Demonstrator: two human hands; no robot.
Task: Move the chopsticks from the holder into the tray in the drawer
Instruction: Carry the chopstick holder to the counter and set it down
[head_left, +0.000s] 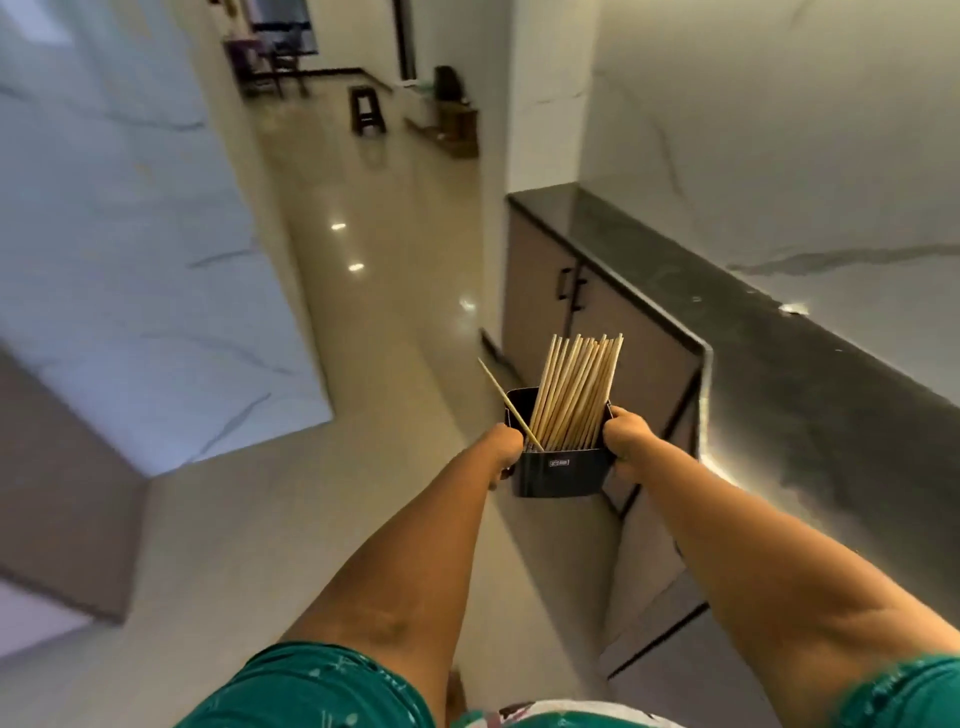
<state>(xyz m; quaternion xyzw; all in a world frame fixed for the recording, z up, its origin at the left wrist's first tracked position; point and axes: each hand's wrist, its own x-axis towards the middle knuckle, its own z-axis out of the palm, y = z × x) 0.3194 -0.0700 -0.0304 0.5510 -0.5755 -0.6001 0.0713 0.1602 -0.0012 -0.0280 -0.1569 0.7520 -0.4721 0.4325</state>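
A black rectangular holder (563, 473) hangs in mid-air in front of me, gripped on both sides. My left hand (505, 451) clasps its left wall and my right hand (626, 441) clasps its right wall. Several pale wooden chopsticks (576, 389) stand bunched in the holder, leaning slightly right. One single chopstick (506, 402) slants out to the upper left, apart from the bunch. No drawer or tray is in view.
A dark stone counter (769, 353) runs along the right over beige cabinet doors (550, 291) with black handles. Glossy tiled floor (363, 322) stretches ahead to a dark stool (366, 109). A marble-look wall (114, 218) stands on the left.
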